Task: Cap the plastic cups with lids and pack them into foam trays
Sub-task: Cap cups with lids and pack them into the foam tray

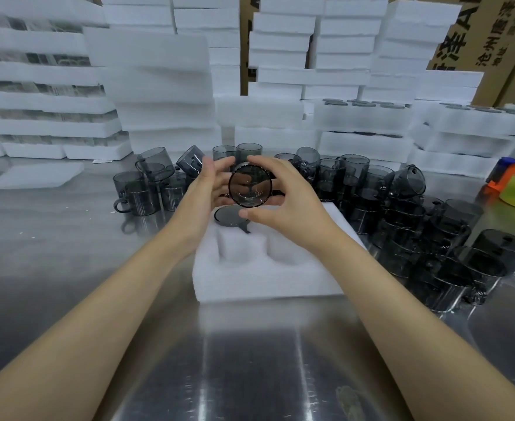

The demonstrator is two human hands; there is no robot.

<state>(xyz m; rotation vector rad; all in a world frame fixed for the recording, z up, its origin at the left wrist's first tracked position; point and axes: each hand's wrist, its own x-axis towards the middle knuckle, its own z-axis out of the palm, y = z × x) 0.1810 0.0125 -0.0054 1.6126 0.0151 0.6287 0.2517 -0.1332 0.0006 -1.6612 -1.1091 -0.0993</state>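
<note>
Stacks of white foam trays [159, 86] fill the back of the room, with cardboard boxes [493, 31] behind them, and in front of them lies a shiny metal worktop [250, 360]. On the worktop, directly before the person, sits one open foam tray [265, 278] with round pockets. Its far left pocket already holds a capped cup [230, 214], whose grey lid shows. The two near pockets are empty, and the far right one is hidden behind the right hand [283, 205]. Just above the tray both hands hold a smoky grey cup [250, 185] between them, with its round face turned toward the camera. The right hand grips it with the thumb below and the fingers over the top, and the left hand [209, 186] holds the other side with its fingers curled behind it. I cannot tell if a lid is already seated on this cup, so it seems to be at the capping step or just before going into a pocket. At the back right, packed trays [362, 117] show dark lids in their tops, so part of the work is finished. Many loose cups [432, 238] crowd the worktop around the tray, more of them on the right side. I judge that this tray is only begun and that much capping and packing is left.
</note>
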